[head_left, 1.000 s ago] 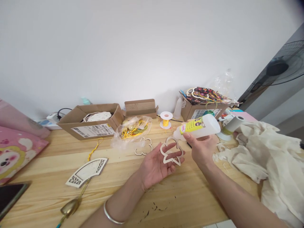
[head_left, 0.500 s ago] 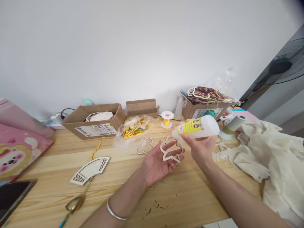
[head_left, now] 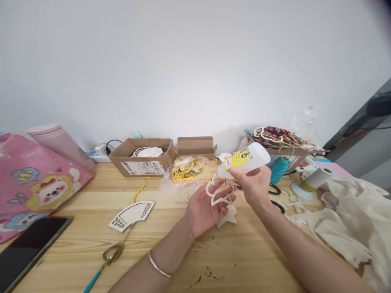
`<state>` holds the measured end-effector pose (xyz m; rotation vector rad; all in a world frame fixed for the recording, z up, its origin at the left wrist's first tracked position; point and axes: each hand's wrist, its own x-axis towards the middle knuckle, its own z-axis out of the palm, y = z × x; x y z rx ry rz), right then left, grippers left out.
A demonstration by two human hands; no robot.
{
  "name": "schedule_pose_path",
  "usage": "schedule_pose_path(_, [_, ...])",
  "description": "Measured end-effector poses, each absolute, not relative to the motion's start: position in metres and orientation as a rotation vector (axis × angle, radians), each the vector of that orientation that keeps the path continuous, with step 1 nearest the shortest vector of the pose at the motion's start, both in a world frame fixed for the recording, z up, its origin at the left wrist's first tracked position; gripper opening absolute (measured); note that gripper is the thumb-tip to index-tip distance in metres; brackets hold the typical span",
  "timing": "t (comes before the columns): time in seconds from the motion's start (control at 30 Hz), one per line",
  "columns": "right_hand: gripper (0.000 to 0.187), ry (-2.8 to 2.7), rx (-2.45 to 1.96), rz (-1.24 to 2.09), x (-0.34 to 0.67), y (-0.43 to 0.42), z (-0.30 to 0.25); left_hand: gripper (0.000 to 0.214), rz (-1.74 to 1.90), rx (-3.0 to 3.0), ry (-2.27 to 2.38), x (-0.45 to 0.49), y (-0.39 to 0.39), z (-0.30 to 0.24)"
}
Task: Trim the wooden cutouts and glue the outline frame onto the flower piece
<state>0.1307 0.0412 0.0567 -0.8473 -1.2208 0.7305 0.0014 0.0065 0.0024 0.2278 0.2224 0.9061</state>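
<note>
My left hand (head_left: 201, 209), palm up, holds a thin wooden outline frame (head_left: 220, 201) with a wavy, petal-like edge across its fingers. In my right hand (head_left: 256, 185) is a translucent white glue bottle (head_left: 259, 155) with a yellow label, tilted so its nozzle points down and left. The nozzle end is at the frame's upper edge; whether it touches, I cannot tell. On the table just beneath my left hand lies a pale petal-shaped piece (head_left: 229, 217), partly covered. Another wooden outline (head_left: 188, 198) is mostly hidden behind the left fingers.
A fan-shaped wooden ornament (head_left: 131, 213) with a gold bead and tassel lies left, near a phone (head_left: 30, 248) and pink bag (head_left: 45, 183). Cardboard boxes (head_left: 142, 167) and a bag of yellow cord (head_left: 186, 173) stand behind. Teal thread (head_left: 279, 169) and cream cloth (head_left: 351, 219) are right.
The view has shifted, so the table things appear farther right. The bottle's nozzle has come to the frame's upper edge. The petal-shaped piece and teal thread now show.
</note>
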Motion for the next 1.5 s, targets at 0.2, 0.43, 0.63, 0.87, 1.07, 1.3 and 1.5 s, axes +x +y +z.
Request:
schedule_pose_path(0.2, [0.023, -1.282, -0.868, 0.723, 0.126, 0.034, 0.056, 0.036, 0.925, 0.211, 0.198, 0.000, 0.009, -0.001])
schedule_pose_path(0.43, [0.023, -1.250, -0.901, 0.646, 0.131, 0.039, 0.050, 0.038, 0.901, 0.216, 0.194, 0.001, 0.009, -0.004])
schedule_pose_path(0.63, [0.026, -1.261, -0.883, 0.673, 0.132, 0.039, 0.049, 0.039, 0.896, 0.234, 0.211, 0.001, 0.009, -0.006])
schedule_pose_path(0.87, [0.026, -1.247, -0.850, 0.693, 0.133, 0.042, 0.045, 0.041, 0.885, 0.229, 0.223, 0.002, 0.008, -0.006])
schedule_pose_path(1.07, [0.029, -1.251, -0.867, 0.679, 0.134, 0.041, 0.047, 0.042, 0.881, 0.230, 0.234, 0.002, 0.008, -0.005])
schedule_pose_path(1.3, [0.028, -1.246, -0.876, 0.691, 0.134, 0.039, 0.048, 0.043, 0.877, 0.227, 0.227, 0.002, 0.008, -0.006])
schedule_pose_path(1.5, [0.031, -1.175, -0.864, 0.642, 0.135, 0.041, 0.051, 0.043, 0.874, 0.222, 0.230, 0.002, 0.008, -0.004])
